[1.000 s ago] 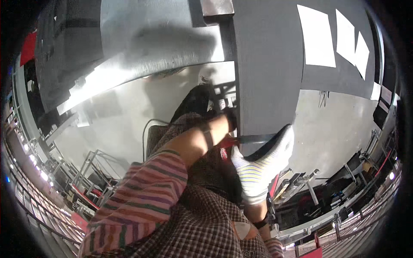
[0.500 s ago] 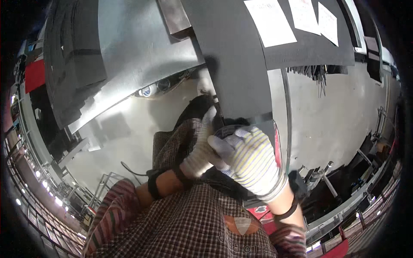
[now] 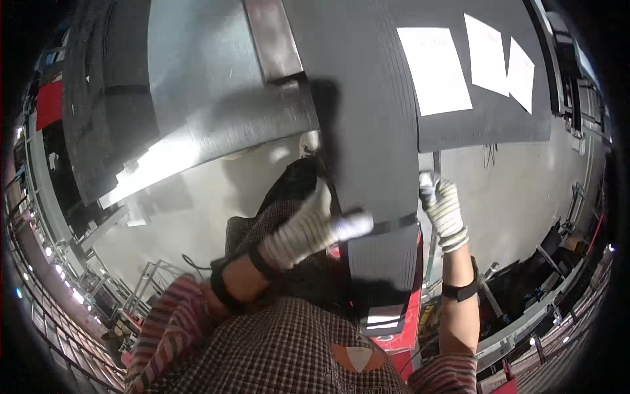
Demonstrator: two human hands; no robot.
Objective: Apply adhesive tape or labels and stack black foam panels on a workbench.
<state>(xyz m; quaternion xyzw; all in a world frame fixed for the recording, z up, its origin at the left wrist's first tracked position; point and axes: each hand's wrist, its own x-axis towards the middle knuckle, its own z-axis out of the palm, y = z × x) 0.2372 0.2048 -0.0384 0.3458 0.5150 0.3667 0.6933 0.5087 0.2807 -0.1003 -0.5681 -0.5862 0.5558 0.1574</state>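
Note:
A stack of long dark grey strips runs away from me down the middle, with a darker band across its near part. My left hand, in a white and yellow striped glove, is at the stack's left edge. Its thumb points up and its fingers reach flat toward the band, holding nothing that I can see. On the other side, my right hand, gloved alike, is beside the right edge of the stack. Its fingers are curled; whatever they may hold is hidden.
White paper sheets lie on a dark panel at the far right. A shiny metal sheet spreads at the far left, with a metal bar at its right side. A red support is under the stack's near end.
My hands were together over the near end of the stack and have parted. The right one moved right and away from me. The stack's near end now shows.

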